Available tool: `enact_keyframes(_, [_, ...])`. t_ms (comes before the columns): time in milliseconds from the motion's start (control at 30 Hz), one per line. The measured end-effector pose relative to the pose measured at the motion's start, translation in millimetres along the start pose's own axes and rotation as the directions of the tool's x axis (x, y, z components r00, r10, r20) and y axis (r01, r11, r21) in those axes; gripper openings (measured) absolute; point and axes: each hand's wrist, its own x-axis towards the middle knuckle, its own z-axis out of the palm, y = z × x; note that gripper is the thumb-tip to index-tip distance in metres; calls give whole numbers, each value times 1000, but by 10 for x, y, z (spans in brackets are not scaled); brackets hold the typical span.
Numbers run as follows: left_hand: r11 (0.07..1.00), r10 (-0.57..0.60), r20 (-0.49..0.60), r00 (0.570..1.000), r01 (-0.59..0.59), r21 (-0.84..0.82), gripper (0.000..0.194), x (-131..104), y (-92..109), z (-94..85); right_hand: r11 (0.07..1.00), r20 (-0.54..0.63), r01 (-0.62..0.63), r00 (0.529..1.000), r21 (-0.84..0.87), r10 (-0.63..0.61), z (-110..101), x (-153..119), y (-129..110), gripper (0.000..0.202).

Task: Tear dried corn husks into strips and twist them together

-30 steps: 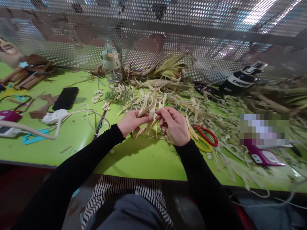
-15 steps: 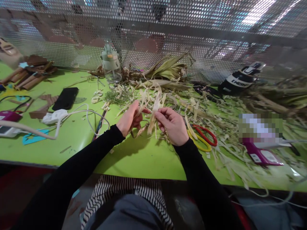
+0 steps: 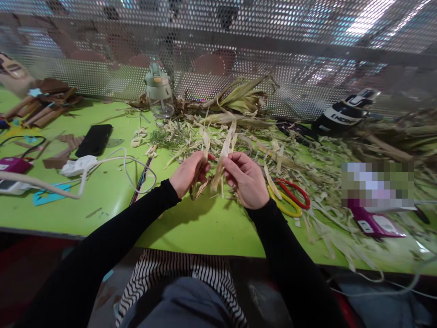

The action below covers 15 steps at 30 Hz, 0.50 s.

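Note:
My right hand [image 3: 246,178] pinches a pale, dry corn husk strip [image 3: 225,152] between thumb and forefinger, its top end pointing up and away. Just left of it, my left hand [image 3: 191,173] is closed around another narrow husk strip [image 3: 205,140]; a curled brownish end hangs below the fingers. A small gap separates the two hands over the front of the green table [image 3: 218,230]. Behind them spreads a heap of shredded husk [image 3: 191,136]. Scissors with red and yellow handles [image 3: 288,200] lie beside my right wrist, their blades hidden under husk.
A clear bottle with a green lid [image 3: 159,93] and whole husks [image 3: 247,98] stand at the back by the perforated metal screen [image 3: 129,59]. A black bottle [image 3: 343,114] leans at right. On the left lie a phone [image 3: 94,140], a white cable [image 3: 112,159] and brown rolls [image 3: 44,109].
My left fingers, spread a moment ago, have closed around the left strip, which now stands more upright. My right hand keeps its pinch, almost unmoved.

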Motion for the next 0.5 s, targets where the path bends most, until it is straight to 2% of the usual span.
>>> enact_keyframes(67, [1000,8,-14,1000,-8,-9,24,4,-8,14,999,9,11,1000,-36,-11,4,5,33,19])
enact_keyframes(233, [997,34,-55,998,-30,75,9,-35,-25,71,989,34,44,999,-138,-39,1,5,84,21])
enact_keyframes(367, [993,31,-40,999,-26,118,18,-61,-22,80,975,43,99,995,-200,-92,-6,-1,77,18])
enact_keyframes(500, [989,23,-107,994,-7,150,24,-41,-15,38,926,66,201,980,-319,-190,1,-14,39,13])
